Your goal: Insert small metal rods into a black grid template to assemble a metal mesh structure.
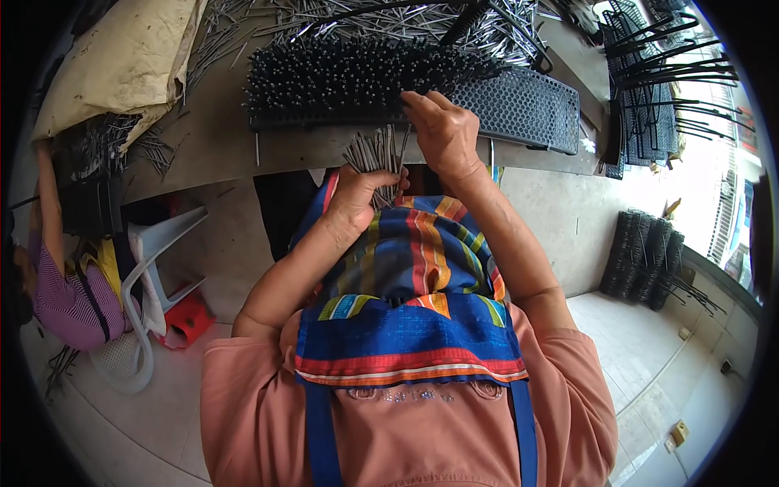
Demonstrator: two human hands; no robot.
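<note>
My left hand [357, 197] is closed around an upright bundle of thin grey metal rods [373, 152], just below the table's front edge. Above and to the right, my right hand [449, 136] is pinched at the front of a long perforated rack [531, 105]; what its fingertips hold is hidden. Dark-tipped rods [333, 79] stand densely in the rack's left and middle part. Bare rows of holes show at its right end. A striped apron [422, 252] covers my lap under the bundle.
Loose metal rods [373, 20] lie heaped behind the rack. A tan sack [122, 61] with more rods stands at the left, near another person in a purple striped top [69, 304] beside a plastic chair [146, 325]. Black racks [649, 105] hang or stack at the right.
</note>
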